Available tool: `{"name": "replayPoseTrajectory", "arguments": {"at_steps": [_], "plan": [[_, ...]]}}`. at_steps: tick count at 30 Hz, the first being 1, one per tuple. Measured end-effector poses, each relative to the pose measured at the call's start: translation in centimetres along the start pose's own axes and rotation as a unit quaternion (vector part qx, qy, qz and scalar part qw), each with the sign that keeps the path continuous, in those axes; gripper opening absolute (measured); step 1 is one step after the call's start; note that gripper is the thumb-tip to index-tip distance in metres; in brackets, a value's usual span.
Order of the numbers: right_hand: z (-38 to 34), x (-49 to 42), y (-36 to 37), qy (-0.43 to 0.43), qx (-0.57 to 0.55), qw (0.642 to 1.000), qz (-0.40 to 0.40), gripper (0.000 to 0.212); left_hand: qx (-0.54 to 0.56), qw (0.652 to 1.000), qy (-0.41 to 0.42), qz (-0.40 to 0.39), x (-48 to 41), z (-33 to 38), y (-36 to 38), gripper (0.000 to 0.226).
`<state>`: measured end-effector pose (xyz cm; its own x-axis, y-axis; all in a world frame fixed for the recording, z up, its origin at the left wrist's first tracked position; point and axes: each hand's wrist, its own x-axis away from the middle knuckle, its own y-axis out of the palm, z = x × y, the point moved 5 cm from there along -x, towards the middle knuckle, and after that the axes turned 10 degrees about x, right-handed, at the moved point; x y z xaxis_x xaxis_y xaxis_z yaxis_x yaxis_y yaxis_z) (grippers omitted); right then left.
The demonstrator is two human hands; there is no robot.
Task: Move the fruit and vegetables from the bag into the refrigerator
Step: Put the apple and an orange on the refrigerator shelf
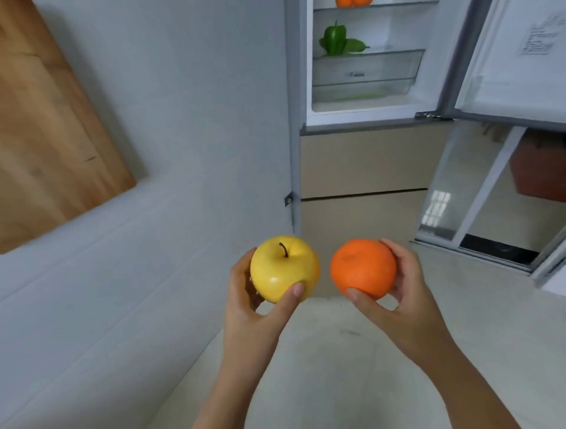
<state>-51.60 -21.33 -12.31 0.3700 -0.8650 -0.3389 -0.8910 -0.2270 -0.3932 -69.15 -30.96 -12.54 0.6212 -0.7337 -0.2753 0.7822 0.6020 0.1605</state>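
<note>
My left hand (245,303) grips a yellow apple (283,268) with its stem up. Beside it, my right hand (404,294) holds an orange (363,268). Both fruits hang in front of me above the floor, below the open refrigerator (367,118). Inside it, a green pepper (335,38) and a second green vegetable (355,46) rest on a glass shelf, and orange fruit (352,2) shows on the shelf above at the frame's top. The bag is not in view.
The fridge door (514,61) stands open to the right. A clear drawer (367,72) sits under the pepper shelf. Beige lower drawers (364,162) are closed. A wooden board (46,131) is at the left, against a pale wall. A glass door (477,190) lies at the right.
</note>
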Motion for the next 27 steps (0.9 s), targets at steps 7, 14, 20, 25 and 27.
{"name": "replayPoseTrajectory", "arguments": {"at_steps": [7,14,20,25,27], "plan": [[5.5,-10.8,-7.7,-0.002,0.019,0.998,0.066,0.071,0.036,0.997,0.005,-0.064,-9.8,-3.1,12.7,0.061],[9.5,-21.7,-13.6,0.005,0.0,0.993,0.12,0.073,0.023,0.993,0.04,-0.105,-18.3,-4.8,22.2,0.068],[12.1,-30.0,-13.3,-0.01,0.006,0.994,0.111,0.073,0.019,0.993,0.057,-0.1,-26.7,-6.7,25.8,0.07],[13.7,-38.2,-13.7,-0.035,0.005,0.99,0.136,0.07,0.04,0.988,0.083,-0.123,-35.3,-7.6,29.2,0.063],[13.5,-41.9,-14.0,-0.049,0.017,0.987,0.151,0.071,0.056,0.984,0.088,-0.141,-39.1,-7.5,30.7,0.061]]}}
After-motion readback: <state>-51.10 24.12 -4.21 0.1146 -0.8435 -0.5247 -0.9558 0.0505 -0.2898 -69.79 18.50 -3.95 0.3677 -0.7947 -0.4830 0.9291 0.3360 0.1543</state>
